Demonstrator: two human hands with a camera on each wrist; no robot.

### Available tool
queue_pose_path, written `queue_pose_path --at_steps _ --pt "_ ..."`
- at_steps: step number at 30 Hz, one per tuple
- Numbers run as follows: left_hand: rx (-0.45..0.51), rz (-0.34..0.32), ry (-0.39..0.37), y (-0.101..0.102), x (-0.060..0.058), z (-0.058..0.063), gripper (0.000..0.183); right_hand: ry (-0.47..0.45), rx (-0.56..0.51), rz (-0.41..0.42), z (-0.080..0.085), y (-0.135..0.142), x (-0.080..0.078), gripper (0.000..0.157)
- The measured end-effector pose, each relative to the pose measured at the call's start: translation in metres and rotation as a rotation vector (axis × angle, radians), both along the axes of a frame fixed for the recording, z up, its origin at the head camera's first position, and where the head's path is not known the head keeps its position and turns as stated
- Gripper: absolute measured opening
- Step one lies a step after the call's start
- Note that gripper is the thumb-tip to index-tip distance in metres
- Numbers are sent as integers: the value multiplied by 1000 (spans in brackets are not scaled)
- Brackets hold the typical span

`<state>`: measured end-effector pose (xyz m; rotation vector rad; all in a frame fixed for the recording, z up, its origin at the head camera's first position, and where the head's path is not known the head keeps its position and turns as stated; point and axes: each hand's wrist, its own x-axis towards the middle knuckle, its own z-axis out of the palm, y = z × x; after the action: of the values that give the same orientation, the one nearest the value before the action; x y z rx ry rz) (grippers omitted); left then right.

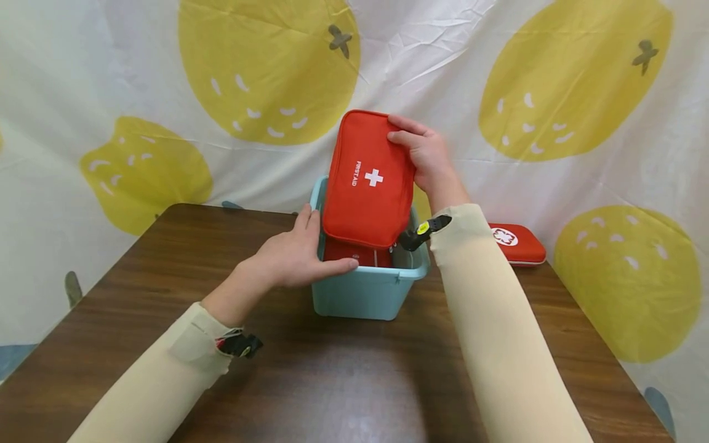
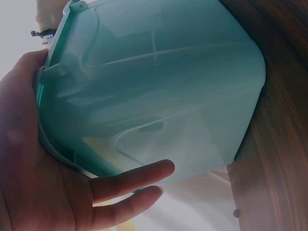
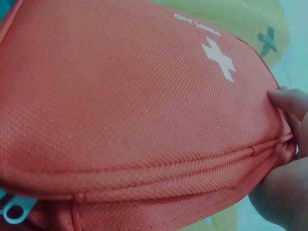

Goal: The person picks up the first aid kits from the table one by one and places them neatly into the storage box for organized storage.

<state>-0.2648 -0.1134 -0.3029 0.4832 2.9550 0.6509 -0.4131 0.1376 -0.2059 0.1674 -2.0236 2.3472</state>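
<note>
A red first aid pouch with a white cross is held tilted over the light blue plastic bin. My right hand pinches its upper right edge; in the right wrist view the pouch fills most of the picture, with a zipper pull at lower left. My left hand rests against the bin's front left corner, thumb along the front rim. From the left wrist, two straight fingers show against the bin's outer wall. Inside the bin, partly hidden under the pouch, lies another red item.
A second red case with a white round emblem lies on the table right of the bin, partly behind my right sleeve. The brown wooden table backs onto a white curtain printed with yellow fruit.
</note>
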Motion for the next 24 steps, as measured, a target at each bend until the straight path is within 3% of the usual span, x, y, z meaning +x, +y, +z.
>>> queue_pose_path --at_steps 14,24 --pt "22 11 15 1 1 -3 130 -57 137 32 -30 -16 -1 33" --pt "2 16 3 3 0 -1 135 -91 231 54 -40 -14 4 33"
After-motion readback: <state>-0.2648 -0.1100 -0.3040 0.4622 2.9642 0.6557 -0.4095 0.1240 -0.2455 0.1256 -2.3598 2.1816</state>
